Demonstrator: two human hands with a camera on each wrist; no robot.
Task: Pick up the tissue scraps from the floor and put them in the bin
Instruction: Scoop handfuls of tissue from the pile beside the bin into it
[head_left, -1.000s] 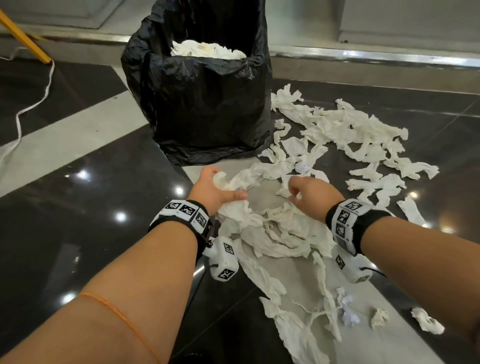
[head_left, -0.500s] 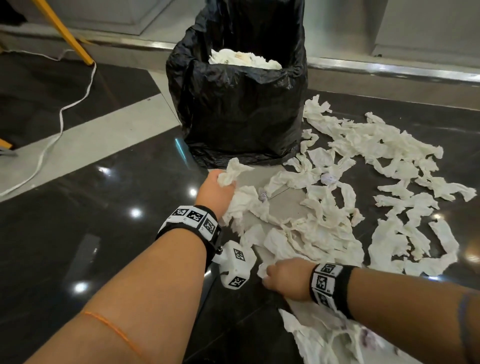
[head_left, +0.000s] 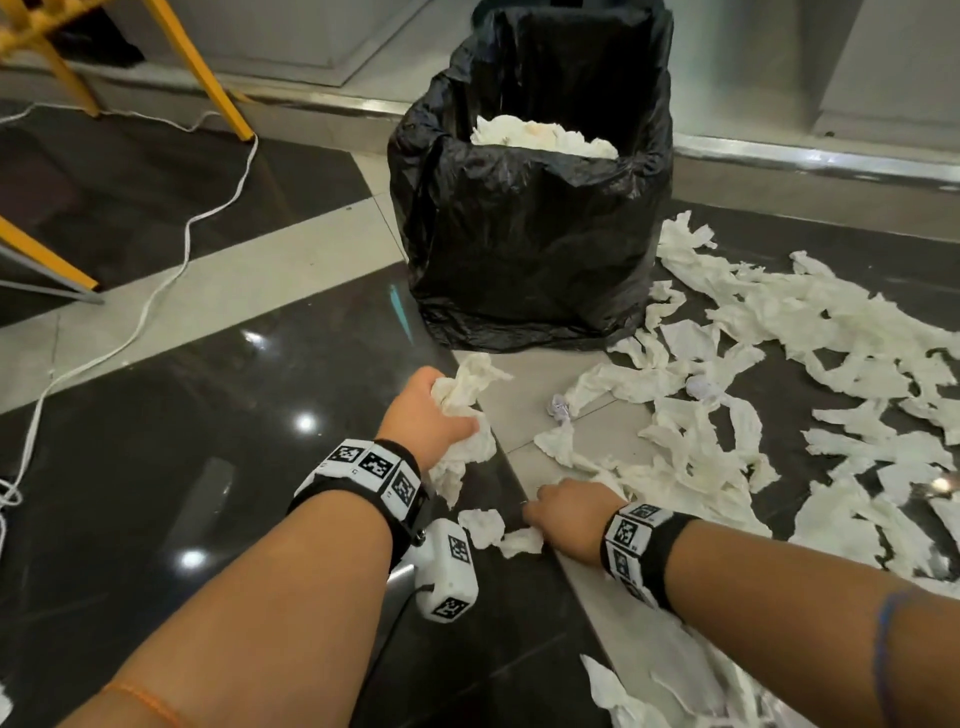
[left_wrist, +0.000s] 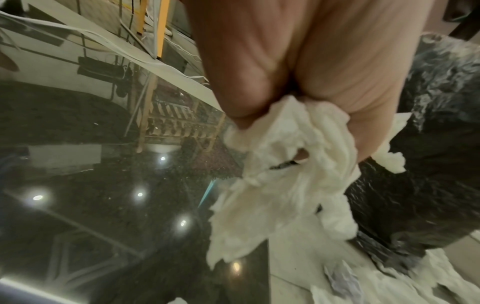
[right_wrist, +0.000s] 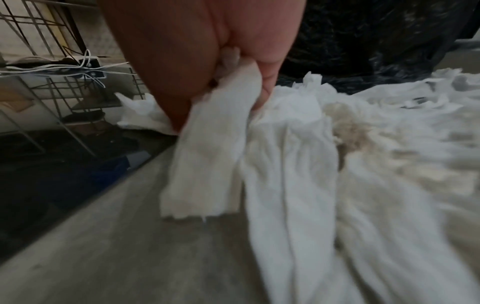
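Left hand (head_left: 434, 410) fisted round a wad of tissue (head_left: 462, 415), tails dangling below the palm; the left wrist view shows the fingers (left_wrist: 259, 98) curled tight, paper spilling out under them. Right hand (head_left: 566, 512) low at the floor, fingers closed on a flat tissue strip (right_wrist: 207, 164) with its free end trailing on the grey tile strip (head_left: 524, 410).

Bin (head_left: 530, 244), lined with a black bag, stands straight ahead of the left hand, near, open mouth up, already piled with tissue (head_left: 545, 137) close to the rim. Left hand is the nearer one, so likely it dumps first: up and forward over the front lip. Little room inside; load may sit on top or slide off.

Loose tissue scraps (head_left: 779, 364) spread right of the bin and out to the right of the right hand, mostly long strips lying crosswise. Two small scraps (head_left: 498, 530) just left of the right hand's knuckles, between the two wrists. Dark polished floor (head_left: 156, 441) to the left is open room. White cable (head_left: 171, 270) and yellow frame legs (head_left: 208, 78) well apart on the far left.
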